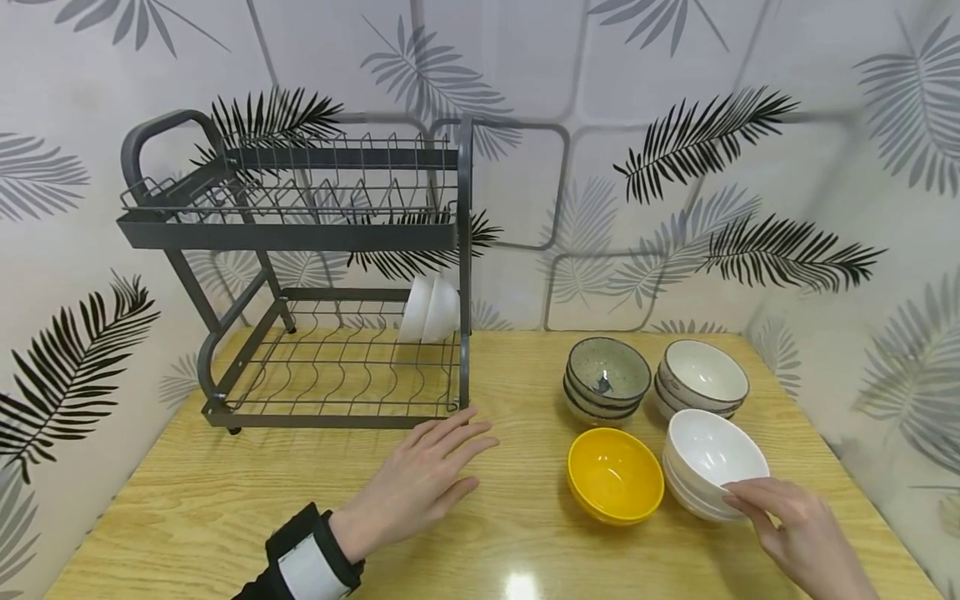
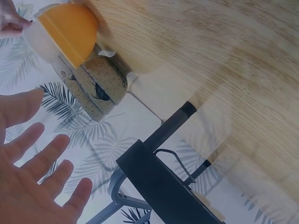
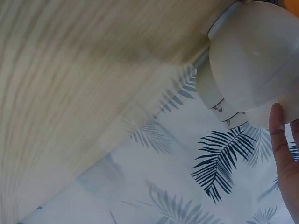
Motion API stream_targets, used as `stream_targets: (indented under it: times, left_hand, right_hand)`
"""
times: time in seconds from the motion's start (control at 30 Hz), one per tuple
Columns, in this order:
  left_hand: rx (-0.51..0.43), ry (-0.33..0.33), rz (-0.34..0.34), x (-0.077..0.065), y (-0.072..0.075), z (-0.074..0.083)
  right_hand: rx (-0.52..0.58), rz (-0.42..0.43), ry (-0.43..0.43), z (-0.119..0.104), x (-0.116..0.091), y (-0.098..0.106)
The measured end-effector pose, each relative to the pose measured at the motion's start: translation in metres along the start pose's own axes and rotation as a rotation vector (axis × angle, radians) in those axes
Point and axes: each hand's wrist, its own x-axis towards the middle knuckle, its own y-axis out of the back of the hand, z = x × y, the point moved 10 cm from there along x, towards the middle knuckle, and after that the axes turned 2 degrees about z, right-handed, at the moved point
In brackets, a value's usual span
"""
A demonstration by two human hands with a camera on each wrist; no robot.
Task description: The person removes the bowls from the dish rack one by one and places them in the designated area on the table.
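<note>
On the right side of the table, my right hand (image 1: pixel 806 533) pinches the near right rim of a white bowl (image 1: pixel 712 454). That bowl tilts on top of at least one more white bowl (image 1: pixel 697 504). In the right wrist view a finger (image 3: pixel 279 133) lies along the outside of the white bowl (image 3: pixel 252 56). Just left of the white stack stands a yellow bowl (image 1: pixel 615 475). My left hand (image 1: pixel 420 475), fingers spread and holding nothing, hovers near the front right corner of a dark two-tier dish rack (image 1: pixel 337 421).
Two white bowls (image 1: pixel 429 312) stand on edge at the right end of the rack's lower tier. Behind the yellow bowl is a stack of grey-green speckled bowls (image 1: pixel 609 375), and beside it a stack of cream bowls with dark rims (image 1: pixel 705 375). A patterned wall backs the table.
</note>
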Motion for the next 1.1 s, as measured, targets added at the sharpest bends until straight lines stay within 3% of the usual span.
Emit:
stream_targets:
  times: [0.33, 0.6, 0.77, 0.9, 1.1]
  left_hand:
    - [0.002, 0.0, -0.012, -0.001, -0.003, 0.0]
    - [-0.002, 0.017, -0.024, -0.002, -0.003, -0.003]
    - [-0.024, 0.024, -0.021, -0.002, -0.003, -0.004]
    - [-0.069, 0.06, -0.054, -0.002, -0.005, -0.008]
    - [-0.1, 0.106, -0.055, -0.002, -0.005, -0.014]
  right_hand:
    - [-0.042, -0.115, -0.076, 0.011, -0.015, -0.008]
    - [-0.049, -0.115, -0.101, 0.015, -0.018, -0.006]
    - [-0.068, -0.142, -0.165, 0.019, -0.019, -0.006]
    - [-0.031, -0.114, -0.185, 0.014, -0.013, -0.004]
    - [0.073, -0.027, -0.106, -0.006, 0.007, -0.001]
